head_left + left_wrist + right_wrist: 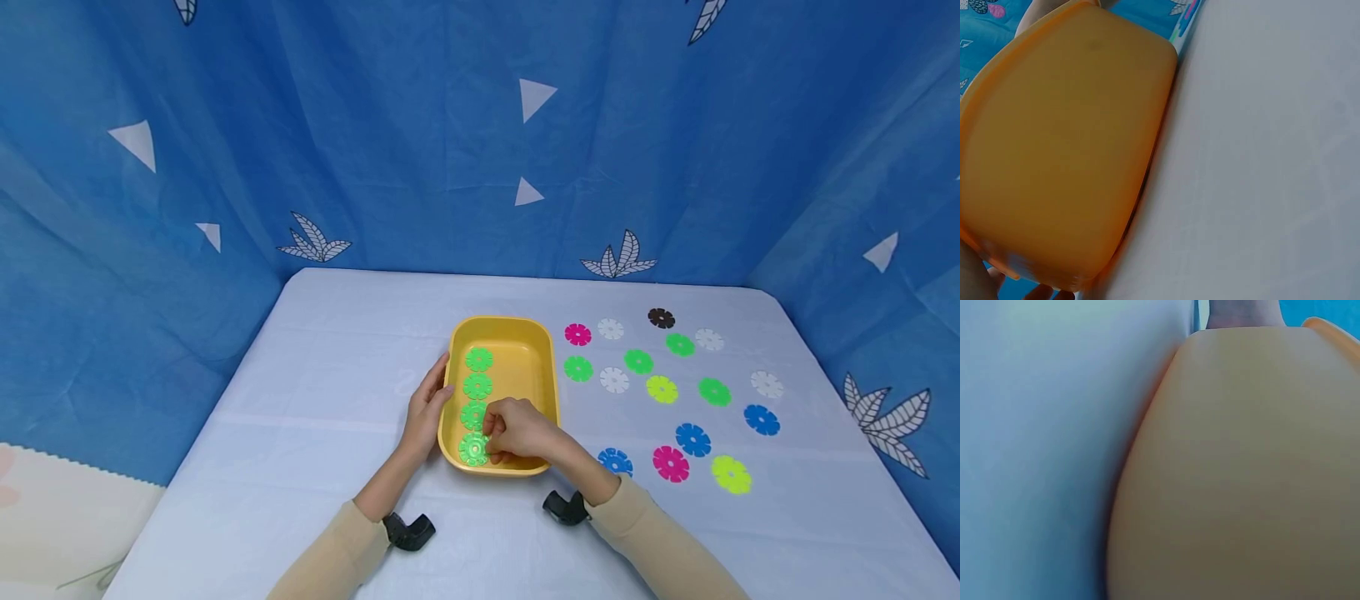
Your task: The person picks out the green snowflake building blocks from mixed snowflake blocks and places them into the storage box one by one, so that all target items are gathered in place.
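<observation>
A yellow plastic tray (pixel 528 367) stands on the white table, and its outer side fills much of both wrist views. My left hand (pixel 426 410) grips its left rim, thumb over the edge and fingers outside. Inside, green notched snowflake discs (pixel 477 386) form a column along the left wall. Over the tray's near part, my right hand (pixel 525 429) has curled fingers, pinching the right edge of the nearest green snowflake disc (pixel 472 450). The fingertips partly cover that disc and the one above it. In the right wrist view, the tray's side (pixel 1241 469) hides the fingers.
Loose snowflake discs lie to the tray's right: green (pixel 638 361), white (pixel 614 380), pink (pixel 671 463), blue (pixel 693 439), yellow (pixel 731 474) and a dark brown one (pixel 661 317). White table surface (pixel 337 358) stretches left of the tray. A blue curtain (pixel 442 150) hangs behind.
</observation>
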A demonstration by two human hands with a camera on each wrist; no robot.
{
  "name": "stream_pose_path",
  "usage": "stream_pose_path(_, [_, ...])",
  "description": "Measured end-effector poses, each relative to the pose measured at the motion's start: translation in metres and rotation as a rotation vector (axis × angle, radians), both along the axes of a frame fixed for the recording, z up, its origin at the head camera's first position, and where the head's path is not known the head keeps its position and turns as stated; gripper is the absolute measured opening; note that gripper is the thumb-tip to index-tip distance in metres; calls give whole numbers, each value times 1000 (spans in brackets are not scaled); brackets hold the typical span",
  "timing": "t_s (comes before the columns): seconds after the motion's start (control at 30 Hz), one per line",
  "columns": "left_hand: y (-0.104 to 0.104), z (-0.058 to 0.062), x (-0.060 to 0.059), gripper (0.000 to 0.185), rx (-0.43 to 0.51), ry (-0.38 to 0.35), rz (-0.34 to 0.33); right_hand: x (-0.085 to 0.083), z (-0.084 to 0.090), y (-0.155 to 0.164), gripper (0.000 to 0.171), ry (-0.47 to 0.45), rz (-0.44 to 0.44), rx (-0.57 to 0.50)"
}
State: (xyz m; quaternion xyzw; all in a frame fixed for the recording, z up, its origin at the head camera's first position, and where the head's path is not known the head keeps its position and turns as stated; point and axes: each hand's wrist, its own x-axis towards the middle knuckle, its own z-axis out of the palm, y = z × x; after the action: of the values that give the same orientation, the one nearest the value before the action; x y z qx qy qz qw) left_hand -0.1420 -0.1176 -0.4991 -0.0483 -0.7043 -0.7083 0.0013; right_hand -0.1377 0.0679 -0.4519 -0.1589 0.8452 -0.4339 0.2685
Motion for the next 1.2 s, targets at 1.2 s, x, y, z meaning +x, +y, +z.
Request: stream_pose_path(1.2, [-2,-2,-2,54,-1,-42,-1,-96,2,150,57,42,-286,194])
